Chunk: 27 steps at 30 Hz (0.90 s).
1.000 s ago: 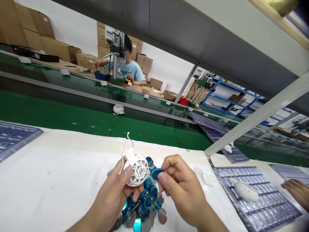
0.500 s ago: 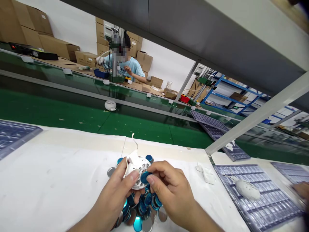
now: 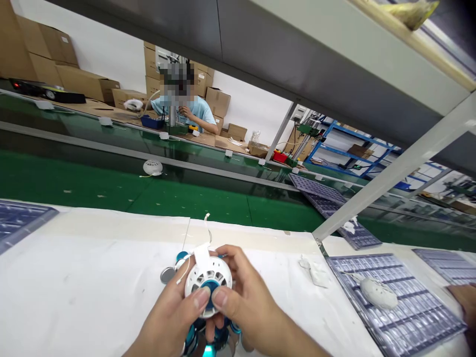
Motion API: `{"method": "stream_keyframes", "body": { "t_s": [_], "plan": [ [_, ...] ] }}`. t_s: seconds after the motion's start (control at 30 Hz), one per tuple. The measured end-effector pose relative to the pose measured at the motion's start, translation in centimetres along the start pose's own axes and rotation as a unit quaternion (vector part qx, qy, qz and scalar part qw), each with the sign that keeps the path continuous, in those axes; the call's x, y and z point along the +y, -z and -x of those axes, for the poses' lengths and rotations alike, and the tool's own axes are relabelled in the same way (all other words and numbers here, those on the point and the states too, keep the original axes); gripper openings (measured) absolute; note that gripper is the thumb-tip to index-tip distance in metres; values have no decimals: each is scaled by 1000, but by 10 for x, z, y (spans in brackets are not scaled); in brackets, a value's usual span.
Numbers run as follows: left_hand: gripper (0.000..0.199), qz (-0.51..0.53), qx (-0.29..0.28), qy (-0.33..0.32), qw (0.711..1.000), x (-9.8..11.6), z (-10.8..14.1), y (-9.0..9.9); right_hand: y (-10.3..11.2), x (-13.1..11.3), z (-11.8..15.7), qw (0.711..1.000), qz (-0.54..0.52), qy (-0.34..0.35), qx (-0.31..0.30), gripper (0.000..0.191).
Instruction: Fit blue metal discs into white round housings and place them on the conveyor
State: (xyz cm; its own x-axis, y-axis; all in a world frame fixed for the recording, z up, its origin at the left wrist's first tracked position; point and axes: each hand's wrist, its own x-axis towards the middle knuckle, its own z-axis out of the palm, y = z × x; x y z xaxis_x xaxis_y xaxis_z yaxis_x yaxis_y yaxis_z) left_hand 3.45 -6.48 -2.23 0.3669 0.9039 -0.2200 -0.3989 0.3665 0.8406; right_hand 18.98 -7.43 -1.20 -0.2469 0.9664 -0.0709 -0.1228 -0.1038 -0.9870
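Between my two hands is a round white slotted plastic housing (image 3: 217, 270) with a short wire and connector (image 3: 207, 229) rising from its top. A blue disc (image 3: 211, 286) sits at the housing's centre, and both thumbs press on it. My left hand (image 3: 174, 302) grips the housing's left side, fingers curled behind. My right hand (image 3: 247, 297) holds the right side, its thumb on the disc and fingers round the rim. Below the hands lies a pile of blue and silver discs (image 3: 191, 339), partly hidden by them. A silver disc (image 3: 167, 275) lies left of the housing.
Right, a clear plastic tray (image 3: 416, 302) bears a white housing (image 3: 378, 292); another person's hand (image 3: 464, 297) is beside it. Ahead, a green conveyor (image 3: 92, 183) carries another housing (image 3: 152, 167). A slanted post (image 3: 375, 183) stands right. A co-worker (image 3: 203, 114) sits across.
My right hand has brought the blue disc onto the housing's centre, and its thumb now presses there beside the left thumb. The housing has turned to face me. The conveyor's housing has shifted left.
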Motion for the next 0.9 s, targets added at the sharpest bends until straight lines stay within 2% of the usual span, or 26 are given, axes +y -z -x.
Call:
{"method": "stream_keyframes", "body": {
  "t_s": [0.07, 0.1, 0.2, 0.3, 0.37, 0.6, 0.67, 0.8, 0.9],
  "plan": [
    [82, 8, 28, 18, 999, -3, 3, 1, -10, 7, 0, 997, -67, -4, -47, 71],
    [79, 10, 43, 22, 999, -5, 5, 1, -14, 10, 0, 996, -82, -2, -44, 75],
    [68, 18, 54, 15, 998, -7, 8, 2, -24, 16, -1, 996, -88, 10, 12, 84],
    [60, 24, 42, 7, 999, -7, 9, 3, -28, 18, -3, 993, -94, 60, 34, 76],
    [60, 29, 45, 1, 999, -6, 8, 3, -28, 17, -4, 990, -105, 90, 27, 67],
    [72, 58, 51, -10, 997, -3, 6, 1, -28, 9, -1, 985, -143, 92, -38, 58],
    [72, 47, 54, -10, 997, -4, 7, 1, -29, 9, -1, 983, -153, 101, -29, 57],
    [60, 29, 56, -30, 998, -4, 9, 0, -32, 14, -2, 979, -139, 146, 25, 58],
    [58, 66, 57, -5, 996, 0, 9, -3, -30, 17, -2, 985, -123, 120, 16, 64]
  ]
}}
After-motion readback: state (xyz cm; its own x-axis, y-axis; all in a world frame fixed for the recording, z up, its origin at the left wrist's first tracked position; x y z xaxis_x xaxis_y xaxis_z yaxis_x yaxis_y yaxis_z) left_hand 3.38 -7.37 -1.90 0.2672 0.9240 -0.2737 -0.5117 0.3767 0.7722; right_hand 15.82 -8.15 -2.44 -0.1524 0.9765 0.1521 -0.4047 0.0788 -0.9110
